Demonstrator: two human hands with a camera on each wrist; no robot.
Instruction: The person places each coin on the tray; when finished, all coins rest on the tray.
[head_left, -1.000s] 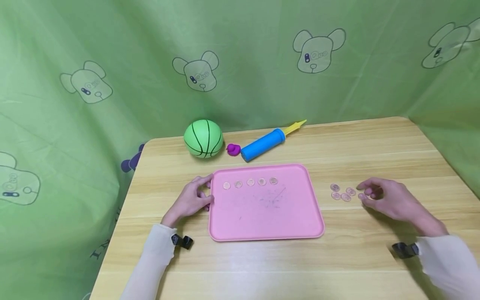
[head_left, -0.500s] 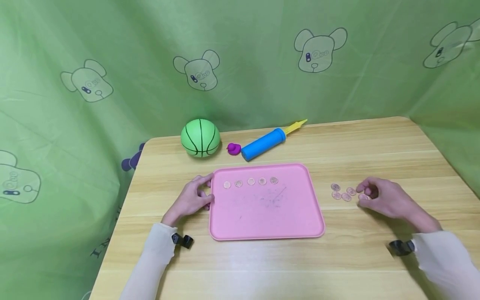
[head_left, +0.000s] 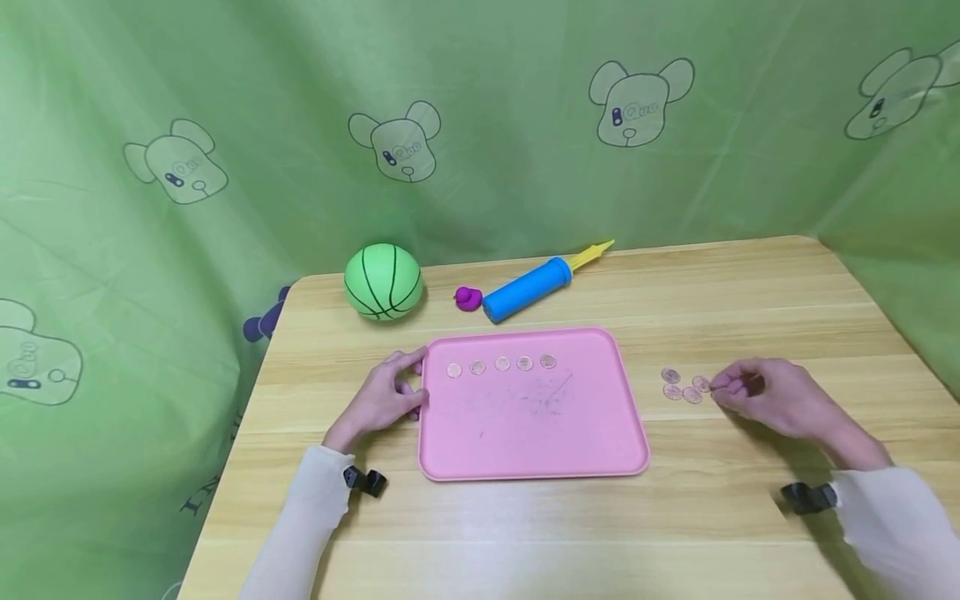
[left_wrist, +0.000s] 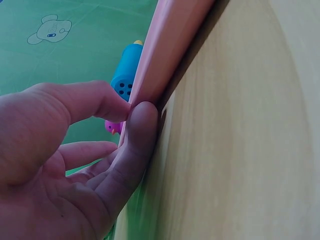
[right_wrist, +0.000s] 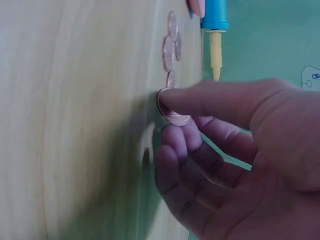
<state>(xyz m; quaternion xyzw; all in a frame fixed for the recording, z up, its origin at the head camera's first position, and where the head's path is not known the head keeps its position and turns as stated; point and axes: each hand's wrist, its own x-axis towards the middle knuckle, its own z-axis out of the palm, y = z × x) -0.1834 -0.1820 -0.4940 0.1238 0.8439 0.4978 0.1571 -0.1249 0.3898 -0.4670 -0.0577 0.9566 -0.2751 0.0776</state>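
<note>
My left hand (head_left: 382,393) grips the left edge of a shallow pink tray (head_left: 525,454), thumb and fingers at its rim (left_wrist: 165,50). Inside, a row of several copper-coloured coins (head_left: 502,363) lies along the far side. To the right of the tray my right hand (head_left: 776,398) pinches a coin (right_wrist: 179,120), thumb over its face and fingertips behind; the coin is tilted close over the table. A small cluster of similar coins (head_left: 692,395) lies flat on the wood just left of the right fingertips.
At the back of the wooden table (head_left: 570,542) are a green ball (head_left: 383,282) with black lines, a small purple duck (head_left: 468,298) and a blue hand pump (head_left: 527,289) with a yellow nozzle. A green curtain (head_left: 510,200) hangs behind.
The right thumb and fingers have come together on the rightmost coin and tilted it up. The green ball has rolled left. My left hand keeps its place on the tray.
</note>
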